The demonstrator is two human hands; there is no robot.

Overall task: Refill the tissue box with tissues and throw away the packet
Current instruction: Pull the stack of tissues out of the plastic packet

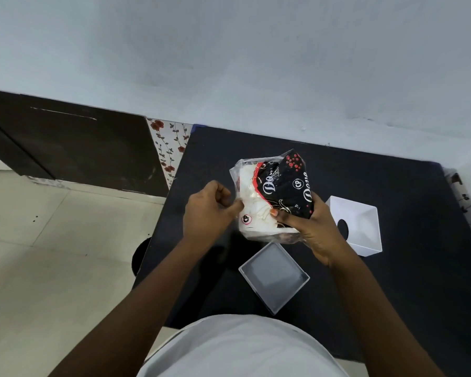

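Note:
A black, red and clear plastic tissue packet [280, 183] with white tissues [252, 202] inside is held above the black table [392, 281]. My right hand [314, 229] grips its lower right side, thumb on the front. My left hand [211, 210] pinches the packet's clear left edge. Below the packet, the grey tissue box tray [273, 276] lies open and bare inside. The white box cover [356, 224] with a round hole stands to the right, partly behind my right hand.
The table's left edge runs past a dark round object [140, 254] on the pale tiled floor [52, 254]. A dark wooden cabinet [65, 148] and a floral strip [169, 148] stand at the back left against the wall.

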